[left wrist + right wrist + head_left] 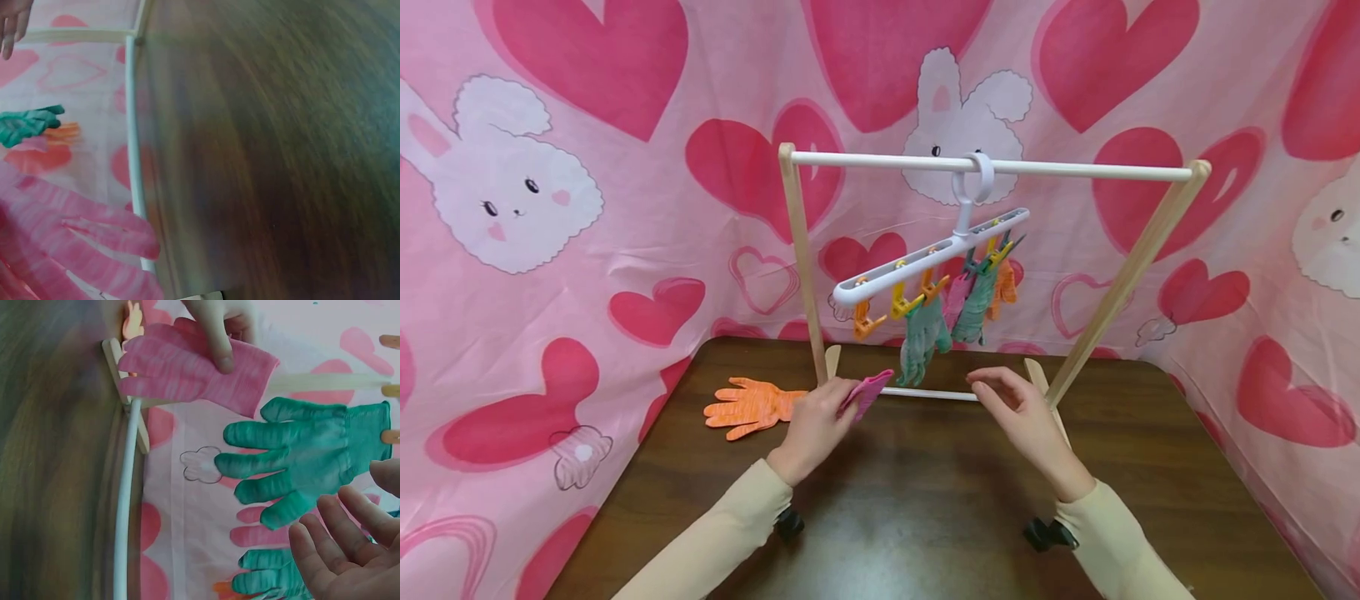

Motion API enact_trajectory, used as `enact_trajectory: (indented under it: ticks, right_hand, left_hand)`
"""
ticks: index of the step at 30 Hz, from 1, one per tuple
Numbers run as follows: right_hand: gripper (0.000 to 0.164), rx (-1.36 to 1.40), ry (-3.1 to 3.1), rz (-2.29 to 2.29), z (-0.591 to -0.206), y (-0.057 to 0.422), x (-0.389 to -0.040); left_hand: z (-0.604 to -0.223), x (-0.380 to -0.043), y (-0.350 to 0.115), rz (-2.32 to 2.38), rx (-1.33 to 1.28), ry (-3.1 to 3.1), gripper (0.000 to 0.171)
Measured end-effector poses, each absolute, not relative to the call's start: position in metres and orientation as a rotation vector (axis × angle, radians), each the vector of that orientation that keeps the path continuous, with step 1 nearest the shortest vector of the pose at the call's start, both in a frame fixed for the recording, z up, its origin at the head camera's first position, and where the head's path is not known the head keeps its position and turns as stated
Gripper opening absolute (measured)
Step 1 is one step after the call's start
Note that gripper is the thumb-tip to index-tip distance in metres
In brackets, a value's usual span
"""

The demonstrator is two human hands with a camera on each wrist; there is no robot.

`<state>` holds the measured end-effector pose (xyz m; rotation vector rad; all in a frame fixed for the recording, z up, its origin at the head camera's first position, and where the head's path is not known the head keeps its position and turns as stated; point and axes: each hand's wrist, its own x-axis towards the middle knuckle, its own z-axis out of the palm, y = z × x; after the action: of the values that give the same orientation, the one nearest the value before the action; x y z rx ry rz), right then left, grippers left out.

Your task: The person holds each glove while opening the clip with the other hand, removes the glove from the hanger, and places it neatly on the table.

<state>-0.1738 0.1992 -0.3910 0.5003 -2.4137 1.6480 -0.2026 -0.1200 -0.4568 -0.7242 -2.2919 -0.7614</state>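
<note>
My left hand [822, 421] pinches a pink glove [187, 369] near its cuff, thumb on one side. In the right wrist view the glove's fingers stretch away to the left. My right hand [1022, 421] is raised to the right of it, fingers spread and slightly bent, holding nothing. A white clip hanger [925, 258] is above and between the hands. From it hang a green glove [312, 453], a second green glove [976, 307], a pink glove [957, 302] and an orange glove [1003, 290]. The hanger's near orange clip [867, 323] holds nothing.
The hanger's hook loops over the white top bar [880, 160] of a wooden-legged rack [1131, 283]. A flat orange glove [748, 407] lies at the left of the brown table [910, 517]. Behind hangs a pink cloth [647, 192] with hearts and rabbits.
</note>
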Motion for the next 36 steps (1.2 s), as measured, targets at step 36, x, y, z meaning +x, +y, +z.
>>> enact_trajectory:
  ticks: [36]
  right_hand:
    - [0.021, 0.459, -2.504, 1.512, -0.411, 0.21, -0.167]
  left_hand:
    - [-0.506, -0.184, -0.065, -0.323, -1.014, -2.775, 0.02]
